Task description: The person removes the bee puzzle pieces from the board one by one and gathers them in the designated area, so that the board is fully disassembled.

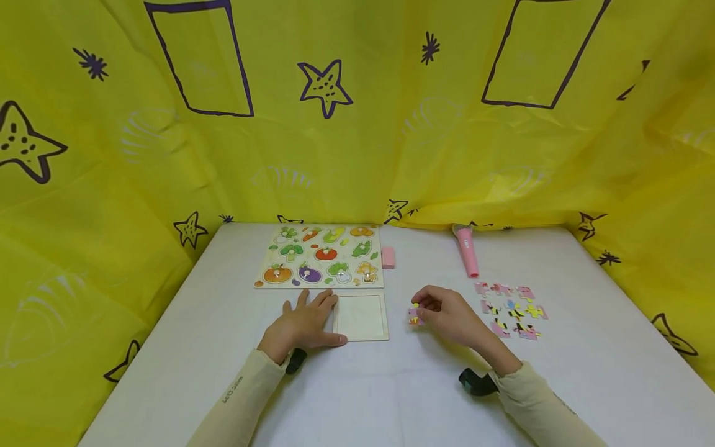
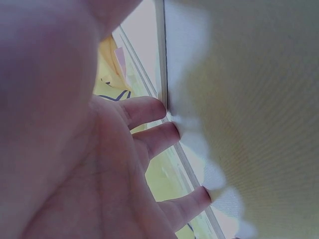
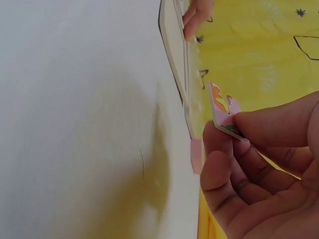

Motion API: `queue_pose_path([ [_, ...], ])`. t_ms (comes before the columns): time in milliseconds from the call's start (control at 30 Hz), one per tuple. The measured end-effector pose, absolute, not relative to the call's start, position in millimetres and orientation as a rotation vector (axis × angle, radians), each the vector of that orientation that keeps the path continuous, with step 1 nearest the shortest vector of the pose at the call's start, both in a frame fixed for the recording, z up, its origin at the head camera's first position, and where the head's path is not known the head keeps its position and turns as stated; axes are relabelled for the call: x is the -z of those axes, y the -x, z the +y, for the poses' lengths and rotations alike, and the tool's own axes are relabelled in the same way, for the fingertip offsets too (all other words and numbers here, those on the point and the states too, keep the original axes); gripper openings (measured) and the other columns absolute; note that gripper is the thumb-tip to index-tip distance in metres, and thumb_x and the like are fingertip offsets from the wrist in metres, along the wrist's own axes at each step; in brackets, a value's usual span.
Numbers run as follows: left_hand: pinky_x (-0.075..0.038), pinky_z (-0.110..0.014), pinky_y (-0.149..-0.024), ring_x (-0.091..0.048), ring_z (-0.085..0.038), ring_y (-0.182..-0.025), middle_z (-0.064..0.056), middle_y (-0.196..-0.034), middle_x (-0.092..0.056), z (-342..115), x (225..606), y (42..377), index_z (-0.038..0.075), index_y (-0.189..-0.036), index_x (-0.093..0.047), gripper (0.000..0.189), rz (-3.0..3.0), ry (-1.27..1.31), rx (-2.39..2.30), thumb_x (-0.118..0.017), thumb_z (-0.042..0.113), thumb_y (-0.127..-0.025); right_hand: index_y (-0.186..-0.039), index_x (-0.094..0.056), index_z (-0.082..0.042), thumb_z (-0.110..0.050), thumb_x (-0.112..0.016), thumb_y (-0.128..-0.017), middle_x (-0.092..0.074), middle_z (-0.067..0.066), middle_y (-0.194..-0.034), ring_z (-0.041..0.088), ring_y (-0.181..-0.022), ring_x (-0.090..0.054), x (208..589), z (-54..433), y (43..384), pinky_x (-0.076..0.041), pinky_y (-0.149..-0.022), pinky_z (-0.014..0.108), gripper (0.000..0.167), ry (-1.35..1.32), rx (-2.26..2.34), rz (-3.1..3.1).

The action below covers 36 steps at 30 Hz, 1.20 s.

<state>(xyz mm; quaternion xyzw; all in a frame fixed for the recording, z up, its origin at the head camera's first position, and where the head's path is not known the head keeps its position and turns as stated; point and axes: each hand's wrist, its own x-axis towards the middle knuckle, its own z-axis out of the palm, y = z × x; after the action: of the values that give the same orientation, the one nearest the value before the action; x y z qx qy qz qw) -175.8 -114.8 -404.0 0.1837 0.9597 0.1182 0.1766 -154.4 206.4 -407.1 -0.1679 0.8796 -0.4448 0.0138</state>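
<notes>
A small pink jigsaw piece (image 3: 225, 112) with orange and yellow print is pinched between thumb and fingers of my right hand (image 1: 449, 315), held above the table just right of a shallow wooden puzzle frame (image 1: 360, 318). The frame's bare inside faces up. My left hand (image 1: 306, 326) lies with spread fingers at the frame's left side, the thumb on its lower left corner. In the left wrist view the fingertips (image 2: 172, 130) touch down along a board edge. Several loose jigsaw pieces (image 1: 527, 310) lie in rough rows to the right of my right hand.
Behind the frame lies a vegetable peg puzzle board (image 1: 326, 254), with a pink block (image 1: 388, 257) at its right edge. A pink toy microphone (image 1: 467, 251) lies beyond the loose pieces. Yellow patterned cloth (image 1: 357, 155) hangs around the white table (image 1: 357, 397).
</notes>
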Motion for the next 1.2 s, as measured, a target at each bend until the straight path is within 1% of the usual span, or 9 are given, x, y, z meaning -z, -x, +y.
queue_pose_path([
  [233,-0.017,-0.084,-0.114,-0.017,-0.056,-0.156,-0.011,-0.174,-0.029,-116.1,404.8,176.3,0.010,-0.165,-0.039,0.096,2.717,-0.515,-0.337,-0.079,0.058,-0.091,-0.112,-0.072,0.002,0.000,-0.071,-0.100,-0.072,0.004,-0.100,0.022,-0.092,-0.066,404.6,225.0,150.5,-0.057,-0.080,0.027,0.012,0.487,1.401,2.751],
  [500,-0.017,-0.084,-0.114,-0.017,-0.056,-0.156,-0.010,-0.174,-0.030,-115.7,403.7,176.2,0.010,-0.165,-0.040,0.096,2.717,-0.519,-0.335,-0.079,0.057,-0.092,-0.114,-0.071,0.004,0.002,-0.071,-0.100,-0.072,0.006,-0.099,0.023,-0.089,-0.067,403.4,245.6,145.8,-0.057,-0.075,0.026,0.014,0.470,1.452,2.751],
  [800,-0.016,-0.084,-0.115,-0.016,-0.056,-0.156,-0.010,-0.174,-0.028,-113.8,404.4,175.2,0.010,-0.166,-0.039,0.096,2.709,-0.516,-0.350,-0.079,0.057,-0.092,-0.114,-0.072,0.004,0.002,-0.072,-0.099,-0.071,0.005,-0.098,0.021,-0.087,-0.067,404.6,272.4,139.2,-0.057,-0.073,0.026,0.015,0.416,1.403,2.824],
  [967,-0.016,-0.084,-0.115,-0.016,-0.056,-0.156,-0.011,-0.174,-0.028,-114.1,403.8,175.2,0.011,-0.166,-0.038,0.096,2.711,-0.515,-0.344,-0.079,0.057,-0.092,-0.115,-0.072,0.004,0.002,-0.071,-0.100,-0.071,0.008,-0.100,0.020,-0.087,-0.066,403.5,286.4,136.4,-0.057,-0.073,0.025,0.015,0.362,1.377,2.867],
  [1067,-0.016,-0.084,-0.115,-0.016,-0.056,-0.156,-0.011,-0.174,-0.028,-114.4,403.2,175.6,0.010,-0.166,-0.038,0.097,2.710,-0.514,-0.344,-0.079,0.058,-0.092,-0.116,-0.072,0.005,0.002,-0.070,-0.100,-0.072,0.010,-0.103,0.019,-0.086,-0.064,403.5,293.6,134.5,-0.055,-0.070,0.024,0.016,0.337,1.369,2.897],
  [1200,-0.016,-0.084,-0.115,-0.015,-0.056,-0.157,-0.011,-0.175,-0.027,-115.0,402.9,176.1,0.009,-0.166,-0.038,0.096,2.703,-0.519,-0.346,-0.078,0.057,-0.093,-0.117,-0.072,0.005,0.000,-0.070,-0.101,-0.073,0.012,-0.103,0.020,-0.081,-0.061,403.5,303.4,130.0,-0.053,-0.063,0.026,0.017,0.289,1.358,2.916],
])
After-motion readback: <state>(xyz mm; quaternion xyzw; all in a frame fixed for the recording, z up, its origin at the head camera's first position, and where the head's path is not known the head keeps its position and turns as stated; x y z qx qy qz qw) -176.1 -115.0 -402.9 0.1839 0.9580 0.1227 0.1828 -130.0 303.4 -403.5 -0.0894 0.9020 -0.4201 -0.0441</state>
